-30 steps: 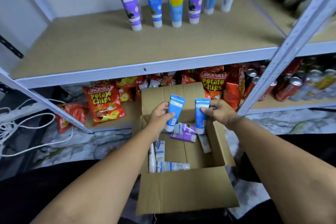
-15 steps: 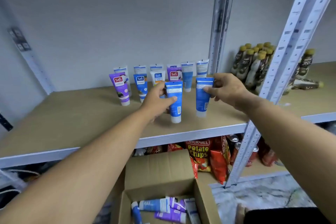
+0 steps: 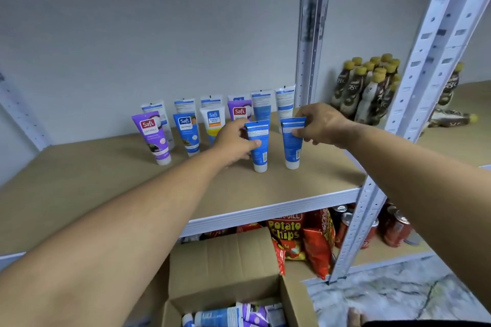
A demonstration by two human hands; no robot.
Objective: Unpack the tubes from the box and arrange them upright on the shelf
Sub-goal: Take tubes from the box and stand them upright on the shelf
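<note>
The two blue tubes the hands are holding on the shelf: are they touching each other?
Apart. The head view shows a strip of bare shelf and wall between the left-hand tube and the right-hand tube, from crimp down to cap.

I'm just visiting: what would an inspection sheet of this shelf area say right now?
Surface: tan shelf board, white metal frame.
Job's things: two blue tubes, the left tube and the right tube, stand cap-down in front of upright tubes; the cardboard box below holds more.
Clutter: chip bags, cans, bottles.
Grippers: left hand holds the left tube; right hand pinches the right tube's top.
Cables: nothing seen.
Surroundings: grey wall, marbled floor.
</note>
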